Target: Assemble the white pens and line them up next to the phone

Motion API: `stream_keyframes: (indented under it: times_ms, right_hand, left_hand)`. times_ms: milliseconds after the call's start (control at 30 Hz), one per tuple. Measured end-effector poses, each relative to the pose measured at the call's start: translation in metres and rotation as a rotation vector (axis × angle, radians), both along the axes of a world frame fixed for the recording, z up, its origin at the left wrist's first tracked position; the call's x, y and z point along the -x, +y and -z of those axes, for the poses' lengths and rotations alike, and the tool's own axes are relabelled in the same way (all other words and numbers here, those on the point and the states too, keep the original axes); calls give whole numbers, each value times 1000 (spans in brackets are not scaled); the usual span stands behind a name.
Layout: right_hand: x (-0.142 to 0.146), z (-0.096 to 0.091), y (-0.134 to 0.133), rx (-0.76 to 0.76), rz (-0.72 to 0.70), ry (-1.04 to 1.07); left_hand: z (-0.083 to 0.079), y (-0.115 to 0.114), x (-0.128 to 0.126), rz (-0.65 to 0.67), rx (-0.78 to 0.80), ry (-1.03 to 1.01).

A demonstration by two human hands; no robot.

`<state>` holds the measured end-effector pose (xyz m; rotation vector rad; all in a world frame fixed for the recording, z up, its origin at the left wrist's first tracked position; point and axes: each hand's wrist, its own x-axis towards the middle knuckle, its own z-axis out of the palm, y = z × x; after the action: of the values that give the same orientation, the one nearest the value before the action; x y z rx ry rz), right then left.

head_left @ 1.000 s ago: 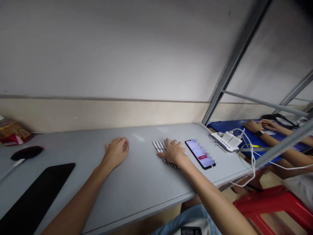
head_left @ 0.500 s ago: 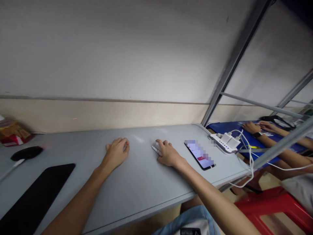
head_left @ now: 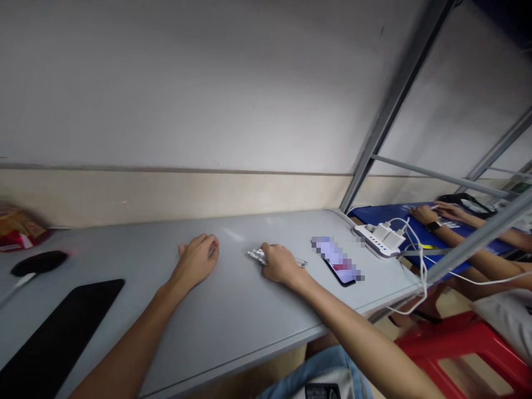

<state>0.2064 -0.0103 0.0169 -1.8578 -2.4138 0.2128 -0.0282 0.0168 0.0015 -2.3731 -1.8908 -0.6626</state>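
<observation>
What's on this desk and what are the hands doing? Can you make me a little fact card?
Right hand: fingers around a bundle of pens, ends poking out both sides
Left hand: loosely curled on the gray desk; can't tell if it holds anything
Right side: phone with its screen lit, then a power strip
Left side: black mat
Next table: another person's hands over blue

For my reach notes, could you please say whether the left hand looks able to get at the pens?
Likely yes: nothing visible stands between the left hand and the exposed left ends of the pens, though the right hand covers their middle.
</observation>
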Motion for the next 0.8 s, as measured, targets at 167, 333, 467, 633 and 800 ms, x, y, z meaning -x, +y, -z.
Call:
stream_keyframes:
  times_ms: [167,333,467,633,800]
  right_hand:
    - [-3,-4,4,-3,-34,76]
    - [-6,-19,19,-164,-102,595]
    - [3,-29,33,-187,-203,1259]
    - [23,-27,31,-216,-225,1539]
    - [39,-14,20,-188,-188,1583]
  left_hand:
    - [0,-1,-1,31,-9,-8]
    - [-2,-5,-5,79,-45,-25]
    - [-3,-8,-11,132,-53,-50]
    - [-5,-15,-21,225,-70,-118]
    - [-6,-27,-39,389,-42,-169]
